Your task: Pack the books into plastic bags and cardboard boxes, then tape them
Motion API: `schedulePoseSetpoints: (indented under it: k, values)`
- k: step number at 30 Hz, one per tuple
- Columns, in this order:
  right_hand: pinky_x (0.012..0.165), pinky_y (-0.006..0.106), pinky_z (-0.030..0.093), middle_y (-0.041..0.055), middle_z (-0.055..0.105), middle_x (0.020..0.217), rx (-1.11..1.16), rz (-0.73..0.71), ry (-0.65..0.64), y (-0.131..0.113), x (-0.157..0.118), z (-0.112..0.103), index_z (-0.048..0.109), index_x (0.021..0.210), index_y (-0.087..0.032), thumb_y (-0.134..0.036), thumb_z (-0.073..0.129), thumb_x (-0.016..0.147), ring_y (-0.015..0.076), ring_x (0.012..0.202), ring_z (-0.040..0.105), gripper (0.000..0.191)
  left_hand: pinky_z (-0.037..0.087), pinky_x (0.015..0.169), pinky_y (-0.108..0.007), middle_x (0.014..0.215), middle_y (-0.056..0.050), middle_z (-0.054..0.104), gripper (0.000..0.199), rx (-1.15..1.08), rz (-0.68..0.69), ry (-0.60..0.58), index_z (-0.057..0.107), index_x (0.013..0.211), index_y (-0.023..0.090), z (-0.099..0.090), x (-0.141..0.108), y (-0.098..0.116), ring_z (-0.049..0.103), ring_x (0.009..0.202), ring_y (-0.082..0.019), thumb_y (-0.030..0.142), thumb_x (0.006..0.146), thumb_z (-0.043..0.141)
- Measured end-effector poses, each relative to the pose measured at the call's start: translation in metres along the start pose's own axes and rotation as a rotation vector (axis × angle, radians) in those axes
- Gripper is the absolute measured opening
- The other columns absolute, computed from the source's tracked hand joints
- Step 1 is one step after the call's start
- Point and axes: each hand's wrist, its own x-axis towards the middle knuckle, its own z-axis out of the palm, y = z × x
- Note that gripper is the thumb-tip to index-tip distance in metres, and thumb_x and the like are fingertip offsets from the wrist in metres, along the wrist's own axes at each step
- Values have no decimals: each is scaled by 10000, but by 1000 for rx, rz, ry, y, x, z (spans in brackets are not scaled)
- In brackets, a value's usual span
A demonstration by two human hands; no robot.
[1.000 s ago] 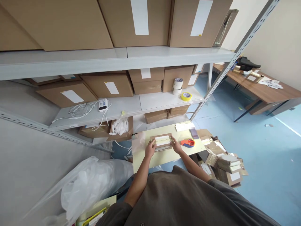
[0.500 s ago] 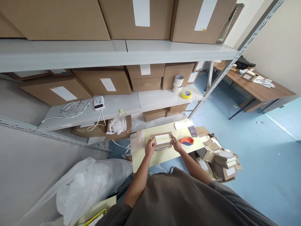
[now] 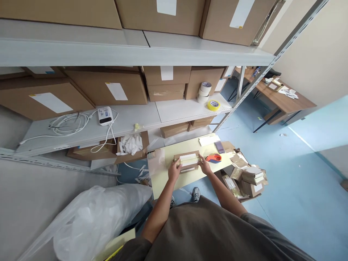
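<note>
Between my two hands is a small brown cardboard box with a white label and a strip of clear tape across its top. My left hand grips its left end, the fingers bent over the edge. At the right end my right hand holds the box with curled fingers. The box is over a pale yellow table; whether it rests on the surface I cannot tell. Just right of my right hand lies an orange and blue tape dispenser.
White sheets lie at the table's back edge. A pile of small boxes stands right of the table. Ahead, a metal shelf carries cartons, tape rolls and a white cabled device. A plastic bag bulges at left.
My view has shifted slightly, bringing a shoe into sight below the table. Both hands stay on the box, which looks tilted a little differently.
</note>
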Motion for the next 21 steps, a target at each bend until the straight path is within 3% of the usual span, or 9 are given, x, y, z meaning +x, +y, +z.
schedulePoseSetpoints:
  k: [5,9,12,16,21]
  values:
    - [904,342,527,63,773,1144,-73,52,11,-1,-15,2,447,1619,-284,-302,556,971,256,1023,715,658,526,1033,-358,1437,-122,654,516,-7,14,-24,649,1485,291,2,-5,-13,652,1273,-293,289,970,679]
    - [854,322,523,35,759,981,-153,164,-54,19,-30,12,449,1607,-292,-291,576,948,243,926,717,670,520,1040,-353,1392,-116,691,514,-20,-23,-117,673,1458,272,12,-16,-35,666,1252,-284,245,946,705]
    - [840,310,526,19,749,969,-159,218,-64,34,-30,18,420,1617,-306,-297,567,950,225,897,714,683,519,1042,-354,1455,-116,654,525,-20,-43,-121,668,1463,288,26,-18,-42,654,1279,-285,211,944,691]
    - [857,334,540,50,766,980,-177,196,-31,33,2,13,465,1603,-243,-263,535,956,244,890,716,651,527,1026,-370,1481,-128,633,528,2,-94,-60,636,1495,305,45,-2,-29,657,1263,-294,244,972,659]
    - [950,380,536,137,759,1242,-222,143,-52,23,51,-4,473,1607,-210,-194,537,967,278,1056,721,643,513,1046,-366,1461,-121,648,516,-7,-115,5,645,1483,284,58,29,-9,648,1262,-282,227,970,653]
